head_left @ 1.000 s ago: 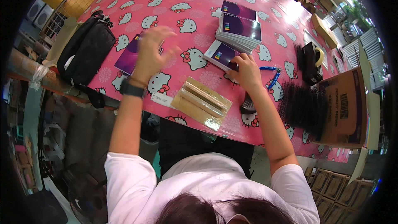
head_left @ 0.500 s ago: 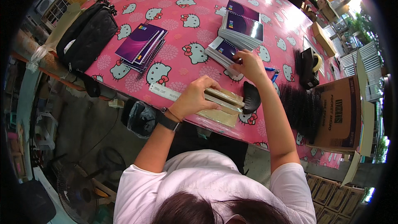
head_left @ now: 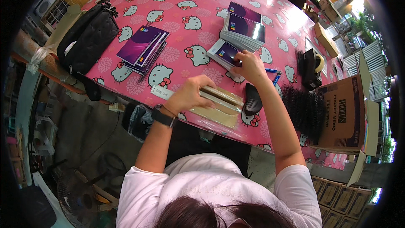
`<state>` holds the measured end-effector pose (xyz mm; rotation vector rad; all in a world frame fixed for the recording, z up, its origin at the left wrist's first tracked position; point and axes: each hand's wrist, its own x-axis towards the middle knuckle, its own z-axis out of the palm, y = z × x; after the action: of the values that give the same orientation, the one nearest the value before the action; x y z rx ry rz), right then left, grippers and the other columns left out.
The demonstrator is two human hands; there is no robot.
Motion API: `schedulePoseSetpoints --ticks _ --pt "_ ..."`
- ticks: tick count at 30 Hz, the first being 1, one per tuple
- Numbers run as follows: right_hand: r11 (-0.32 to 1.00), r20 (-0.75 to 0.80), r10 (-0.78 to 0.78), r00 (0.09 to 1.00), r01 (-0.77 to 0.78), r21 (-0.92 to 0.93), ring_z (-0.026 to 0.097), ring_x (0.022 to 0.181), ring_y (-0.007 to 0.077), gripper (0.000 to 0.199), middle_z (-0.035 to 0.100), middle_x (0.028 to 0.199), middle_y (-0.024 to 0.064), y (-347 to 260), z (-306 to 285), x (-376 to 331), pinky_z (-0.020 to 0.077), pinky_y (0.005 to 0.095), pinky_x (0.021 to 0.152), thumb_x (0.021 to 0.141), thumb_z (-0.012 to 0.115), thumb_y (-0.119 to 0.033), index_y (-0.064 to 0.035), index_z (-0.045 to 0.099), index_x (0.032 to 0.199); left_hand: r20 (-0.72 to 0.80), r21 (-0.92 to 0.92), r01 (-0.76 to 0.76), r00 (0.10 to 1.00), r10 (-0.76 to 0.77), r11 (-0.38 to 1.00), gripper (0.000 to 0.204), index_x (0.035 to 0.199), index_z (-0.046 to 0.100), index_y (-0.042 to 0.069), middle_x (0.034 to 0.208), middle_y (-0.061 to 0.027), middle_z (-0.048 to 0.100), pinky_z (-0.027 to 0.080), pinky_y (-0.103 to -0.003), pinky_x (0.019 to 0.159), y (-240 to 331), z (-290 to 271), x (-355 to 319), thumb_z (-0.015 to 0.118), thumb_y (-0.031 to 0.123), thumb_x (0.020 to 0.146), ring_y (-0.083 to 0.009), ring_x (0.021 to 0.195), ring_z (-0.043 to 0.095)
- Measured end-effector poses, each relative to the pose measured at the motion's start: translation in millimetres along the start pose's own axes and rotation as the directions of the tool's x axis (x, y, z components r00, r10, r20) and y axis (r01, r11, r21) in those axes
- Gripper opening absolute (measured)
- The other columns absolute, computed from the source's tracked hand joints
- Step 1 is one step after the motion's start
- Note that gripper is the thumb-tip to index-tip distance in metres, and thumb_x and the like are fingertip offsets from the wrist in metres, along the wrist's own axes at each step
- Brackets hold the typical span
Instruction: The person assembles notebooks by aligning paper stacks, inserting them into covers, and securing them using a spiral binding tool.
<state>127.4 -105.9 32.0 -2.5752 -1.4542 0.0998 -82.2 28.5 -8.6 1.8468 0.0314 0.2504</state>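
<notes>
My left hand (head_left: 190, 95) grips the left end of a tan wooden block (head_left: 221, 116) with a raised slotted part, its thumb on the near side and fingers over the far side. The block is covered in clear film and lies at the table's near edge. A white ruler-like strip (head_left: 161, 93) sticks out to its left. My right hand (head_left: 250, 67) has its fingers bent and closed on the near edge of a small stack of purple-covered notebooks (head_left: 225, 52). Behind it fan out more purple notebooks (head_left: 244, 27). A black ridged, curved object (head_left: 253, 100) lies beneath my right forearm.
Spiral-bound purple notebooks (head_left: 143, 44) are piled at the left, beside a black bag (head_left: 90, 38). To the right are blue-handled pliers (head_left: 274, 76), black spiral coils (head_left: 301, 109), a tape dispenser (head_left: 311, 69) and an open carton (head_left: 344, 116). The pink patterned table (head_left: 177, 55) extends far back.
My left hand has shifted slightly left along the wooden block. My right hand stays at the edge of the near notebook stack, with little movement. The whole view has tilted a little.
</notes>
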Motion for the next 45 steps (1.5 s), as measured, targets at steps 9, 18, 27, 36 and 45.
schedulePoseSetpoints --ticks 9,18,27,36,45 --pt "0.999 -0.022 -0.011 1.000 0.010 -0.033 0.063 0.094 0.0298 0.033 0.063 0.097 0.0105 -2.6 2.1 -1.6 0.0510 0.0411 0.080 0.073 0.075 -0.030 -0.0087 0.068 0.098 -0.040 0.190 -0.048 0.998 0.057 0.981 0.046 0.101 0.063 0.003 0.094 -0.0048 0.065 0.049 -0.030 0.084 1.7 -28.3 1.1 0.084 0.007 0.060 -0.0146 0.091 0.062" --pt "0.996 -0.270 -0.091 0.959 0.090 -0.017 0.067 0.074 0.0311 0.029 0.065 0.077 0.0135 17.4 1.2 3.2 0.0523 0.0392 0.068 0.076 0.068 -0.013 -0.0065 0.067 0.104 -0.219 0.267 -0.184 0.944 0.246 0.946 0.050 0.113 0.061 0.004 0.102 -0.0062 0.066 0.049 -0.029 0.085 6.0 -23.4 1.7 0.081 0.026 0.072 -0.0170 0.093 0.063" --pt "0.790 -0.439 -0.551 0.710 0.613 0.002 0.063 0.086 0.0229 0.047 0.067 0.104 0.0084 -68.2 -17.7 -92.3 0.0518 0.0346 0.072 0.071 0.071 -0.013 -0.0078 0.063 0.117 0.022 -0.802 0.158 0.972 -0.236 0.577 0.042 0.119 0.056 -0.004 0.105 -0.0095 0.067 0.052 -0.026 0.078 45.4 -38.4 -15.8 0.059 0.031 0.095 -0.0121 0.086 0.065" --pt "0.119 -0.270 0.451 0.851 0.243 0.963 0.056 0.103 0.0135 0.030 0.063 0.106 0.0028 -55.3 10.3 -122.1 0.0428 0.0280 0.090 0.081 0.070 0.003 -0.0031 0.064 0.109 -0.106 -0.359 -0.100 0.992 0.066 0.928 0.022 0.118 0.056 0.002 0.106 -0.0029 0.063 0.046 -0.027 0.088 40.2 -25.2 -6.4 0.054 0.007 0.096 -0.0093 0.098 0.057" --pt "0.532 -0.311 0.249 0.917 0.139 0.836 0.056 0.077 0.0103 0.014 0.063 0.088 0.0037 -43.7 41.9 -143.1 0.0432 0.0227 0.066 0.083 0.067 0.003 0.0005 0.066 0.096 -0.013 -0.248 -0.083 0.997 0.083 0.965 0.019 0.114 0.054 0.005 0.110 -0.0047 0.059 0.043 -0.029 0.093 23.0 -23.1 -11.5 0.055 0.009 0.095 -0.0116 0.105 0.054"
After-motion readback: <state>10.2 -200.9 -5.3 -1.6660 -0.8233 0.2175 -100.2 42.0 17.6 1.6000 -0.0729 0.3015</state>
